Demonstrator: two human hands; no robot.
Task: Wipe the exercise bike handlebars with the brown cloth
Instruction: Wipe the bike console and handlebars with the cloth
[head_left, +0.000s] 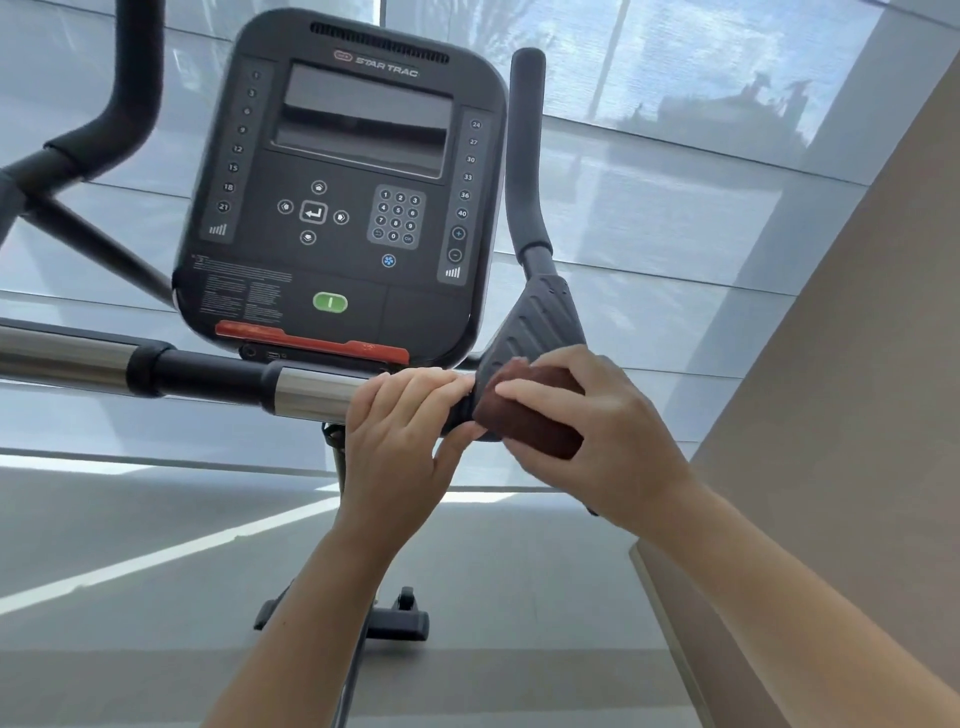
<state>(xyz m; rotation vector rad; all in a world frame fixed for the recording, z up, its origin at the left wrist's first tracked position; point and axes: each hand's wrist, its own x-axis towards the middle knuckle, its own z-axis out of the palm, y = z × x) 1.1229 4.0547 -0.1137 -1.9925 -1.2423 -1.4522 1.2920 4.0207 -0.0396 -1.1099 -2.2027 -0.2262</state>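
The exercise bike's handlebar (218, 376) runs across the view as a black and chrome bar below the console. My left hand (402, 447) grips the bar where the chrome ends, fingers curled over the top. Just to its right, my right hand (597, 436) holds the folded brown cloth (535, 415) wrapped round the bar's right end, under the ribbed black elbow pad (535, 322). A black upright grip (525, 145) rises from the pad. Part of the cloth is hidden under my fingers.
The dark console (343, 197) with screen, keypad and green button stands right behind the bar. Another black curved handle (104, 124) is at the upper left. The bike's base foot (395, 621) sits on the grey floor. A beige wall (831, 415) closes off the right side.
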